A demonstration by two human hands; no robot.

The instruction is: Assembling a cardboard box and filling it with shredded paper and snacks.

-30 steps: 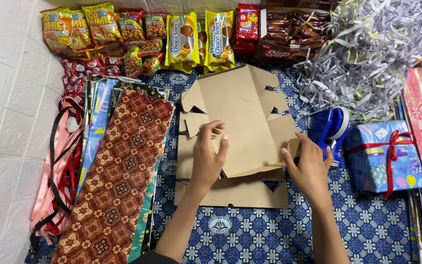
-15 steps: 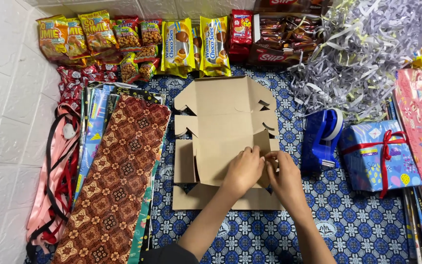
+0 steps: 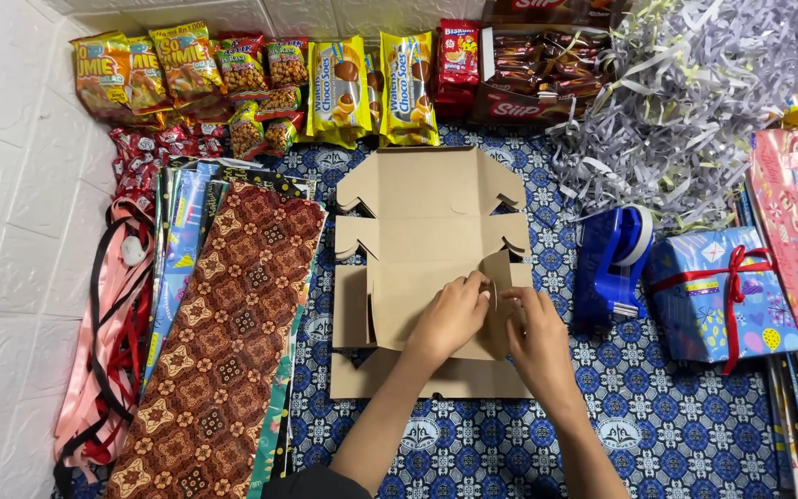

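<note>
Flat brown cardboard box (image 3: 422, 240), flaps seemingly half-folded

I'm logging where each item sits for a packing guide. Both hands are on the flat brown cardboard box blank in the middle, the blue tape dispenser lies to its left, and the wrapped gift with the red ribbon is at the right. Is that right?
Not quite. In the head view the blue tape dispenser lies to the right of the flat brown cardboard box blank, between it and the wrapped gift with the red ribbon. The left hand and right hand do rest on the cardboard.
</note>
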